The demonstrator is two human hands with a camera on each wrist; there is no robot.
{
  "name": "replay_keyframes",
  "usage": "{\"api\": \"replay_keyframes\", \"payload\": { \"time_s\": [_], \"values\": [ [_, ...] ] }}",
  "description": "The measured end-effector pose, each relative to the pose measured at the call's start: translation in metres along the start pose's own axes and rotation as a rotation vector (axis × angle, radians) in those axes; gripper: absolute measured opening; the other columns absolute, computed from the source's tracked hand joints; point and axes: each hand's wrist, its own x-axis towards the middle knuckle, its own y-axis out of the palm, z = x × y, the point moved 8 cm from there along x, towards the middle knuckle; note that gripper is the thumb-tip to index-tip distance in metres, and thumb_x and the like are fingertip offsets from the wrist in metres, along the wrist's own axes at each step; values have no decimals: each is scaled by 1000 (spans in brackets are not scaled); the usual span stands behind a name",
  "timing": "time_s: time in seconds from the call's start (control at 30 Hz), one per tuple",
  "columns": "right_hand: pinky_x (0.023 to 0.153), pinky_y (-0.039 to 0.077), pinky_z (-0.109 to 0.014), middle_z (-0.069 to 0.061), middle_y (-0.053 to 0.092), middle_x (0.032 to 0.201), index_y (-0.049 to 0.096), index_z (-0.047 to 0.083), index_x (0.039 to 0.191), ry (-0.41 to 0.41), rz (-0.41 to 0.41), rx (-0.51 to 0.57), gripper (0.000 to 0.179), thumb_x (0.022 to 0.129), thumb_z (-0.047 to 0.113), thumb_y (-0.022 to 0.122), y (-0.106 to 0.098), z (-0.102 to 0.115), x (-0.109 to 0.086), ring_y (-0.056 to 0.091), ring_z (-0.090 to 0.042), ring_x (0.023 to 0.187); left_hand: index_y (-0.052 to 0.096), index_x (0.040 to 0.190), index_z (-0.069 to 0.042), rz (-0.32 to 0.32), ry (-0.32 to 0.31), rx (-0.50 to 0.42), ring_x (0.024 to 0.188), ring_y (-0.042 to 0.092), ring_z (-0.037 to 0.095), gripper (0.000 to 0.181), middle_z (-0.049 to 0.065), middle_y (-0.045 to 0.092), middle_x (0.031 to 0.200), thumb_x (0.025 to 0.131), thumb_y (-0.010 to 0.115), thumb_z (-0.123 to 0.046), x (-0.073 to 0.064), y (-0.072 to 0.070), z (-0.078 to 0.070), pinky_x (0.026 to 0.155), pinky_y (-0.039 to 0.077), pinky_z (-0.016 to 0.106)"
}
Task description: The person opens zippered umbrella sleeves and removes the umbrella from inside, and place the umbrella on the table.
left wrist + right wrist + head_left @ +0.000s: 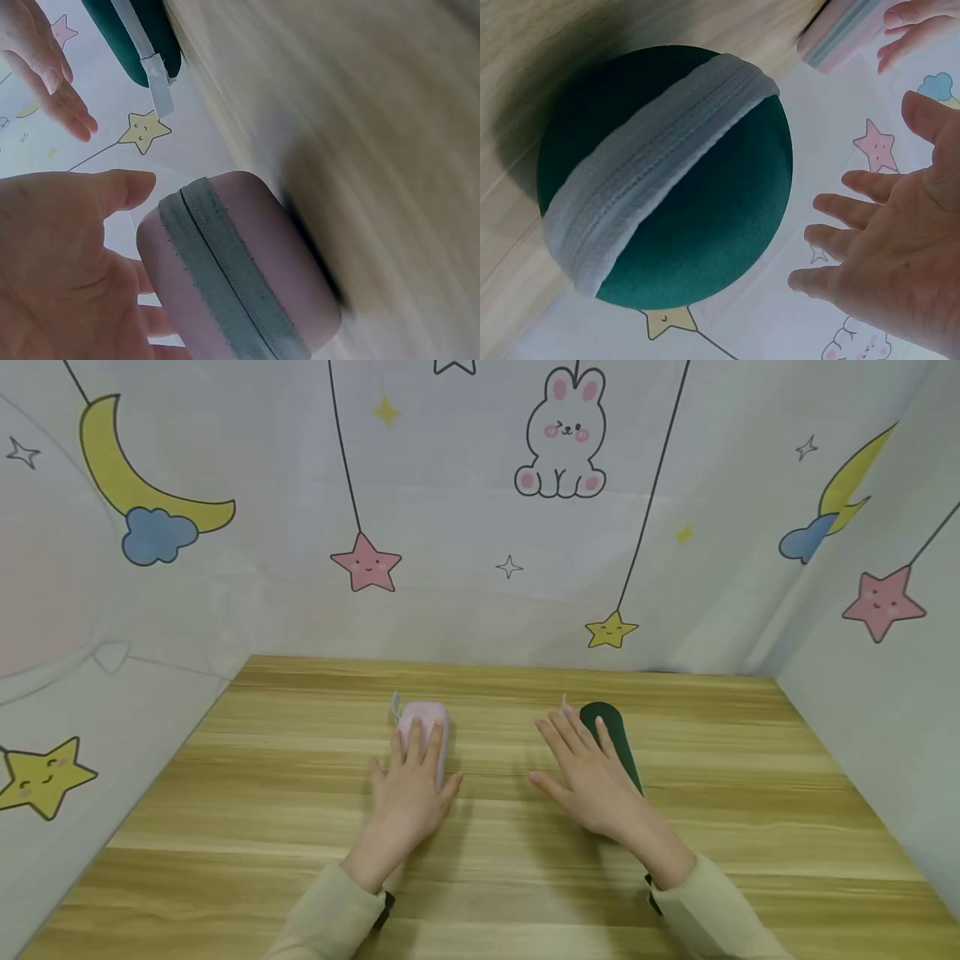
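I am facing a white fabric backdrop (457,627), which is rising behind the far edge of my wood-grain tabletop (487,877). A winking rabbit (566,464) is decorating it, while a pink star (367,564) and a yellow star (611,631) are dangling from printed strings. Leftward, a crescent moon (112,464) is meeting a blue cloud (159,537). Matching cloth panels are flanking me; the right one (855,727) is showing another smiling star (885,603). Soft light is leaving faint shadows on the wood.
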Motion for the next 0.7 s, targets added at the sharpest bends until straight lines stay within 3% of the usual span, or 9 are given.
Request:
{"api": "replay_keyframes", "payload": {
  "time_s": [0.7],
  "values": [
    [119,7,-57,-13,30,157,30,12,151,-25,4,31,71,94,46,55,7,8,18,16,-30,150,15,155,-14,-9,-65,-40,143,19,50,77,19,13,160,95,50,-47,-2,8,0,101,25,76]
  ]
}}
